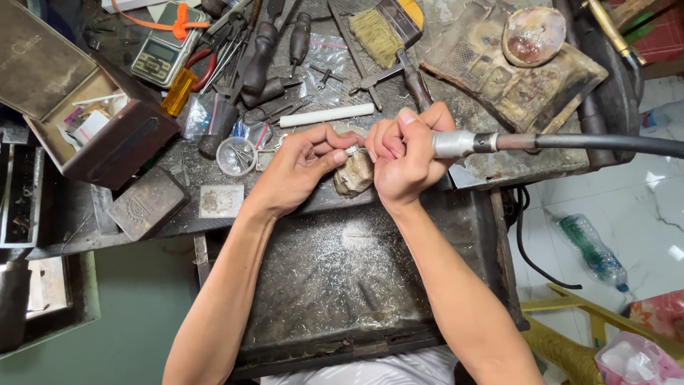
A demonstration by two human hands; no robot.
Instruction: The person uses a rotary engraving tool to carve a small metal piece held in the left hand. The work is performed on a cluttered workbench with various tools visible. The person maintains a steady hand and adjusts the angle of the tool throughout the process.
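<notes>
Small silver ring [351, 150], pinched between thumb and fingertips of the left hand [299, 167], fingers curled together and clamped on it; held just above a worn wooden bench peg [354, 175] at the front edge of the workbench [491, 167]. Right hand [402, 160], immediately right of the ring and touching the left hand, fingers wrapped shut around a rotary handpiece [463, 143]; the metal collar sticks out to the right and joins a black flexible shaft [605, 143] running off the right side. The tool tip at the ring is hidden by the fingers. Below the ring: dark metal catch tray [342, 278], dusted with pale filings. Just behind the ring: white rod [326, 115]. Left of the ring: small round tin [236, 155], flat grey metal plate [221, 200], dark rectangular block [147, 202]. Farther left: open brown box [92, 121] with small items inside. Behind and left of the ring: pocket scale [162, 51], hand tools with dark handles [260, 53]. Behind the ring: bristle brush [376, 36]. Behind and right: shallow round dish [533, 34] on a charred block [527, 82]. Well right of the ring, on the tiled floor: plastic bottle [593, 251], lying on its side.
</notes>
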